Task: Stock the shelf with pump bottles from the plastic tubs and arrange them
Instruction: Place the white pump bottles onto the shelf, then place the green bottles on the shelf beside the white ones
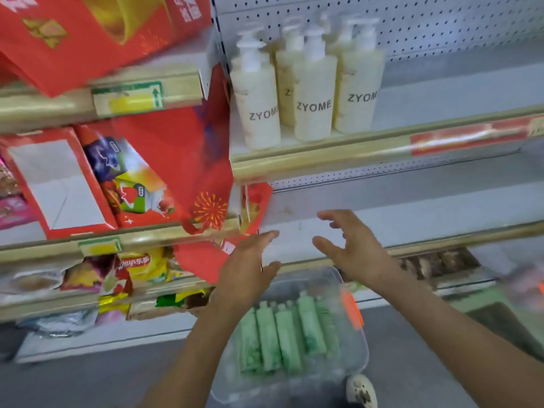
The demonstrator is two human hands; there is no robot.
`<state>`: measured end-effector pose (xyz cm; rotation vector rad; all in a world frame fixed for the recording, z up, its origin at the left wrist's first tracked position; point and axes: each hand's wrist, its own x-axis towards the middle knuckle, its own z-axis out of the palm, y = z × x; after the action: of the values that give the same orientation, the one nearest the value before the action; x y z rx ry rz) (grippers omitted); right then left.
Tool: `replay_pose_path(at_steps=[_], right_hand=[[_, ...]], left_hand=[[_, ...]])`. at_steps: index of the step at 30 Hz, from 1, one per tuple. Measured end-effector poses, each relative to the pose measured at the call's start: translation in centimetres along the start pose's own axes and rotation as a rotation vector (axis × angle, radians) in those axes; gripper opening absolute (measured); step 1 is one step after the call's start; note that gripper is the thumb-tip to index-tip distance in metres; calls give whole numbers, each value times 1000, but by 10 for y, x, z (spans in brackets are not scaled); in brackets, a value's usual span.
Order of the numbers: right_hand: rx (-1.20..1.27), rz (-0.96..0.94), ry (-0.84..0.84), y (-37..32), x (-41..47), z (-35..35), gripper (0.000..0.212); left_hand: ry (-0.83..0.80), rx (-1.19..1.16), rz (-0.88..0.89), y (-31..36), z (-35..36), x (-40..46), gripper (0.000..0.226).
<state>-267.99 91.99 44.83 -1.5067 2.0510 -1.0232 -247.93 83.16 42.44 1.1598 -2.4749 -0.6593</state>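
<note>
Four cream pump bottles (315, 92) stand at the left end of the upper shelf (353, 148), with parts of more behind them. Below, near the floor, a clear tub (353, 351) holds about five green bottles (282, 337) lying side by side. Left hand (247, 269) and right hand (350, 242) hover empty, fingers spread, before the bare middle shelf (426, 222). Red bags (188, 160) and snack packs (141, 266) crowd the left shelves.

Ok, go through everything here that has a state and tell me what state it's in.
Left hand: open, holding nothing.
Right hand: open, holding nothing.
Cream pump bottles: upright on upper shelf, grouped at its left end.
Green bottles: lying in plastic tub.
Middle shelf: bare in front of the hands.
</note>
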Motion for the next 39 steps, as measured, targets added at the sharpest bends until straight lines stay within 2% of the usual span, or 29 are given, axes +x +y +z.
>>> replay_pose_path(at_steps=[4,8,11,14,17,21,26,30,35,37,39], right_hand=[[119,287,-259,38,-18,62,40],[105,546,-431,82,-31,118,38],[94,673,-569,115,-37,161,41],[18,737,-651,145,-47,200,40],[-54,772,-682,164,-54,234,51],[-122,791,-675,179,-55,277,75],[-264,780,-673,188,-67,317,85],[-309,777,-611,191,-70,328,85],[-169,852,-632,202,-65,324,93],[3,947,-606,203,-64,315,79],[185,1000,-611,199,-65,301,65]], left_hand=[[-163,-167,-228,-43,43,-33,48],[-277,-349,-538,-94,92,-57,42],[-326,-429,-763,-129,131,-68,47],[-322,-422,-913,-154,169,-75,57],[-314,-360,-966,-172,196,-77,75],[-295,-302,-1034,-198,224,-75,91],[-346,-220,-1022,-216,251,-74,87],[-319,-153,-1030,-223,260,-73,82],[-312,-225,-1052,-233,259,-74,84],[-305,-315,-1129,-231,250,-77,93],[-263,-547,-1233,-226,241,-84,93]])
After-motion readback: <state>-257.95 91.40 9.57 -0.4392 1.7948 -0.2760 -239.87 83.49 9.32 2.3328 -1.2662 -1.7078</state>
